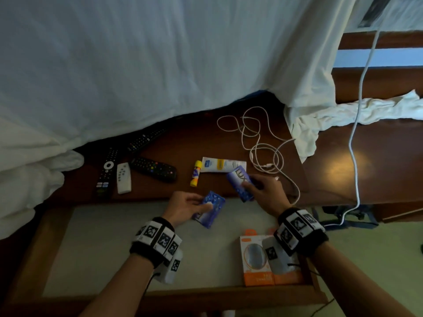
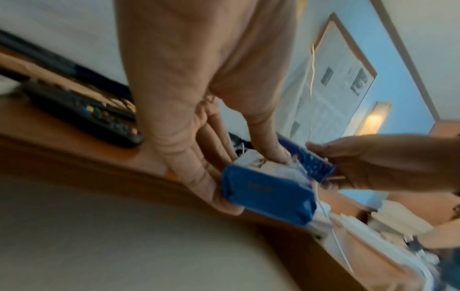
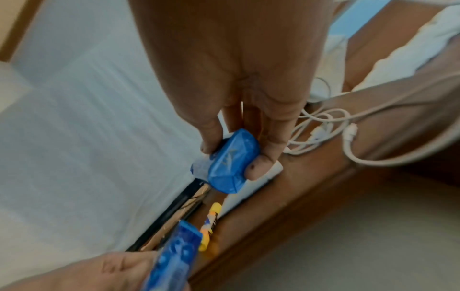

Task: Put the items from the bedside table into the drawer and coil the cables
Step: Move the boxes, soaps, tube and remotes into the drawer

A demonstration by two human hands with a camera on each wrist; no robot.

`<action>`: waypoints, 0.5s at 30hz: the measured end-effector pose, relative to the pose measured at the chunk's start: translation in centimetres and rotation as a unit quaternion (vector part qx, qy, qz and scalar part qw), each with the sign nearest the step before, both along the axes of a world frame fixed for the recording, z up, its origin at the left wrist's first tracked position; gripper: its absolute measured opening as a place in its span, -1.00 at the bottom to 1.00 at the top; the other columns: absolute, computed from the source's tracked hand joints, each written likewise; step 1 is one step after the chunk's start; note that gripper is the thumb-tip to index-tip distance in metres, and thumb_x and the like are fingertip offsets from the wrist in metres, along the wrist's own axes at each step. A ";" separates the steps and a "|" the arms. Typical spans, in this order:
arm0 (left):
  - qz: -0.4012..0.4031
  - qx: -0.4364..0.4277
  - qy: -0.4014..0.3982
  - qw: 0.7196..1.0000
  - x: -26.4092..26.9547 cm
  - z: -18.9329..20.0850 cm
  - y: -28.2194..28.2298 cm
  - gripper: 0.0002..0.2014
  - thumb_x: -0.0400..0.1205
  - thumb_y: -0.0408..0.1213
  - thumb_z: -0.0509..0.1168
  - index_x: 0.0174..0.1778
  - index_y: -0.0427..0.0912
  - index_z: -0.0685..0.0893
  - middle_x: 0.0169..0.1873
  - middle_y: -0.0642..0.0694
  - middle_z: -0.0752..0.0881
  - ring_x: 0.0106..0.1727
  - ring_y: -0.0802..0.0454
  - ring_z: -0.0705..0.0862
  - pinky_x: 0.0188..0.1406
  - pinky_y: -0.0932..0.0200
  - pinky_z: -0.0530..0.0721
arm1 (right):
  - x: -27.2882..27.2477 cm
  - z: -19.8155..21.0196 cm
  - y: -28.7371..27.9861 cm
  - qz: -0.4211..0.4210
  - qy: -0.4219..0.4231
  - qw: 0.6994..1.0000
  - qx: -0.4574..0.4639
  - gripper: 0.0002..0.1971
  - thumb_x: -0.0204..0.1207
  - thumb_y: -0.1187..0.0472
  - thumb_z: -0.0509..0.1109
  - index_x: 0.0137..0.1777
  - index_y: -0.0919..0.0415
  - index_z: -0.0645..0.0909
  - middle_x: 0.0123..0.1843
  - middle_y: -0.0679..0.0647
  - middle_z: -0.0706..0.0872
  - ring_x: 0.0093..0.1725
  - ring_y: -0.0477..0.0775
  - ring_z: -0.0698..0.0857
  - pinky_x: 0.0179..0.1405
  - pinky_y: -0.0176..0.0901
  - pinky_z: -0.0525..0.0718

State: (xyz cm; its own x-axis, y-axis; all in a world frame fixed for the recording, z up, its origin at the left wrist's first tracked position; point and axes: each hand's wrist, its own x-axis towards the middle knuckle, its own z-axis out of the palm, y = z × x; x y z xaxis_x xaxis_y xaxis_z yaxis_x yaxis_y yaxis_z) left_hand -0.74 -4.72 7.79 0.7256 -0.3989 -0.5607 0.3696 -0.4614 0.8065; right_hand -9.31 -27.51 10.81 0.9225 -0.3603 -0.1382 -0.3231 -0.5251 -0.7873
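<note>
Both forearms reach forward over the open drawer point(image 1: 57, 248), palms turned down. The left hand point(image 1: 183, 208) hangs above the drawer's far edge, its fingers point(image 2: 199, 177) and thumb clasped on a blue packet point(image 1: 209, 209) that is lifted and tilted over the drawer. The right hand point(image 1: 266, 193), at about two o'clock from the left, is at the front edge of the table point(image 1: 194, 138), thumb and fingers point(image 3: 276, 137) pinching a purple Lux soap bar point(image 1: 240, 183) by its sides, one end raised. On the table, at eleven o'clock from that bar, lie a white tube point(image 1: 223, 165) and a yellow stick point(image 1: 195, 173); a loose white cable point(image 1: 258, 143) sprawls at one o'clock. Four remotes point(image 1: 153, 168) lie at nine o'clock. Orange boxes point(image 1: 254, 264) sit in the drawer beneath the right wrist.
</note>
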 end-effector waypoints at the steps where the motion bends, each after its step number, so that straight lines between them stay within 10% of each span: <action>1: -0.033 0.018 0.011 0.999 -1.1 -1.1 0.0 -0.59 0.41 -0.30 0.59 0.16 -0.29 0.75 -0.13 -0.11 0.81 -0.30 0.22 0.72 -0.42 0.37 0.63 | -1.1 -0.7 0.2 0.001 0.018 1.000 0.011 -0.78 0.59 0.15 0.41 0.16 0.22 0.73 -0.10 0.14 0.82 -0.33 -0.11 0.71 -0.43 -0.54 0.56; 9: -0.263 0.205 -0.020 0.943 -9.1 -8.8 -2.1 -0.67 0.43 -0.49 0.54 0.13 -0.28 0.81 0.06 -0.20 0.83 0.07 -0.05 0.79 0.08 0.12 0.75 | -6.3 -5.5 1.3 0.019 0.130 0.991 0.010 -0.63 0.55 0.13 0.45 0.32 0.25 0.67 0.16 0.14 0.80 0.05 0.06 0.77 0.00 -0.19 0.65; 15: -0.309 0.253 -0.010 0.917 -11.3 -11.4 -3.0 -0.63 0.35 -0.43 0.61 0.08 -0.19 0.83 0.09 -0.19 0.81 0.11 -0.06 0.77 0.15 0.07 0.75 | -7.7 -7.1 1.7 0.042 0.169 0.985 0.014 -0.65 0.50 0.14 0.51 0.26 0.24 0.69 0.15 0.16 0.79 -0.03 -0.05 0.69 -0.08 -0.24 0.58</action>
State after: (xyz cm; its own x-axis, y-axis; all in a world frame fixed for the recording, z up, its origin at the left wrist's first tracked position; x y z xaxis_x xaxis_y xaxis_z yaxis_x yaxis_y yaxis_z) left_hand -12.07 -7.74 -3.61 0.4604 -0.4306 -0.7763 -0.1018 -0.8943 0.4357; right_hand -17.06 -25.82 3.66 0.8486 -0.2772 -0.4506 -0.5255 -0.5402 -0.6573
